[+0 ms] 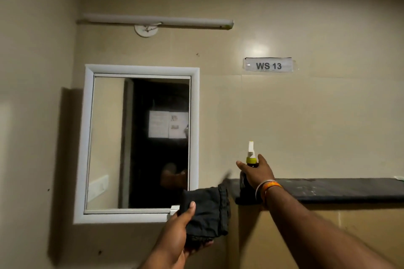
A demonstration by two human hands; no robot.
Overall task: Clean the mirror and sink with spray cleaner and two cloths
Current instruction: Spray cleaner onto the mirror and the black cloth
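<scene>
A white-framed mirror (140, 142) hangs on the beige wall at left. A folded dark cloth (207, 212) sits in my left hand (179, 231), held just below the mirror's lower right corner. To the right, a dark spray bottle (251, 159) with a yellow collar and white nozzle stands on the left end of a dark stone shelf (328, 190). My right hand (255, 172) wraps around the bottle's upper body, thumb and finger spread on either side of the neck. No sink is in view.
A tube light (157, 20) is mounted above the mirror. A label reading "WS 13" (269, 65) is taped to the wall at right. A small pale object (399, 178) lies at the shelf's far right edge.
</scene>
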